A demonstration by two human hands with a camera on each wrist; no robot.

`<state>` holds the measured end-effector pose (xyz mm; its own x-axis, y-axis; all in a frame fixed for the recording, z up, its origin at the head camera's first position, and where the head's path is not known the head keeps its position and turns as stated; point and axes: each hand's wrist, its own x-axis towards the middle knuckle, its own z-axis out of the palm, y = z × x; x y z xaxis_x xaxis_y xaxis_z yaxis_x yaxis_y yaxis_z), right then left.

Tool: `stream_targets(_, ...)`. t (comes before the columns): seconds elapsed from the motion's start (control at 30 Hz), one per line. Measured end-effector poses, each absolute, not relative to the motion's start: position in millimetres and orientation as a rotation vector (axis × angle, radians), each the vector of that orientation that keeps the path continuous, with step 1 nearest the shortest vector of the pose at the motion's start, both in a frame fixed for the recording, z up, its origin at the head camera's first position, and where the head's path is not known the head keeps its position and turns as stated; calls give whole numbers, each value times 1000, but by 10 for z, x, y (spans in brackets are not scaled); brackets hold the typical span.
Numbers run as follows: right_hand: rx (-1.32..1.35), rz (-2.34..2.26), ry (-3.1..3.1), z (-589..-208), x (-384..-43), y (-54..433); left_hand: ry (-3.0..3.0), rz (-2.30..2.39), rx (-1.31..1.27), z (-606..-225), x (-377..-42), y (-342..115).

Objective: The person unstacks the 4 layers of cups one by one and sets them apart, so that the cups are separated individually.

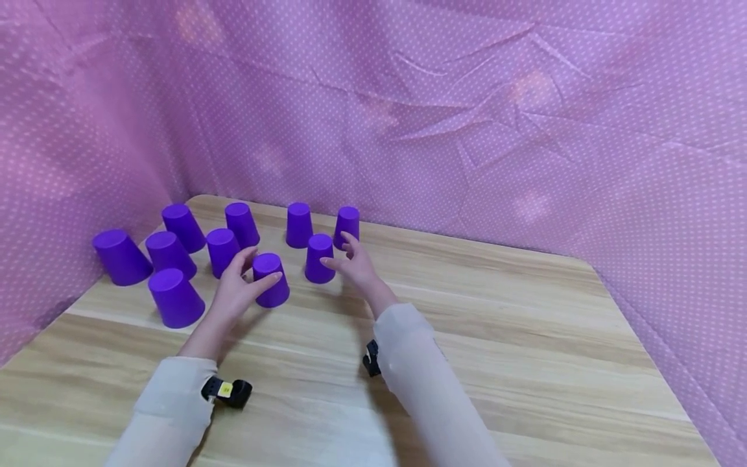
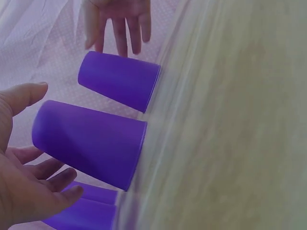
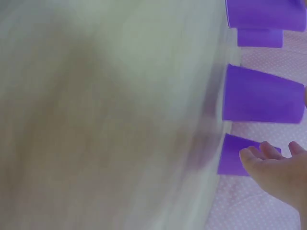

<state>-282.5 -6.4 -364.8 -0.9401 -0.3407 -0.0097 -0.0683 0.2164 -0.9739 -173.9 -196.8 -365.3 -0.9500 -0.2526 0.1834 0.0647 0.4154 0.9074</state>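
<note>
Beside a purple upside-down cup (image 1: 272, 292) in the middle of the group is my left hand (image 1: 233, 292), thumb and fingers spread on either side of it. In the left wrist view, gaps show between this hand and the cup (image 2: 91, 143). My right hand (image 1: 357, 267) hovers at the right of another purple cup (image 1: 318, 263), its fingers spread and the thumb tip near the cup's side. Behind the right hand stands a further purple cup (image 1: 348, 222), partly covered by the fingers; the right wrist view also shows this cup (image 3: 231, 155) behind the hand.
Several more purple cups stand upside down at the left, among them a front one (image 1: 176, 299) and a far-left one (image 1: 121, 259). Another cup (image 1: 299, 227) is at the back. The wooden table (image 1: 525, 324) meets a pink dotted cloth (image 1: 438, 130) behind and at both sides.
</note>
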Motion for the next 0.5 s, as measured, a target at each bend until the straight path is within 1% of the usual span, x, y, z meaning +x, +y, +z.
stream_targets(0.23, -445, -1756, 2254, -3522, -2795, 78, -2407, -1270, 122, -3508, -1737, -1943)
stream_targets(0.5, -614, -1673, 2271, -3317, -2773, 306, -2485, -1026, 88, -3250, -1800, -1807)
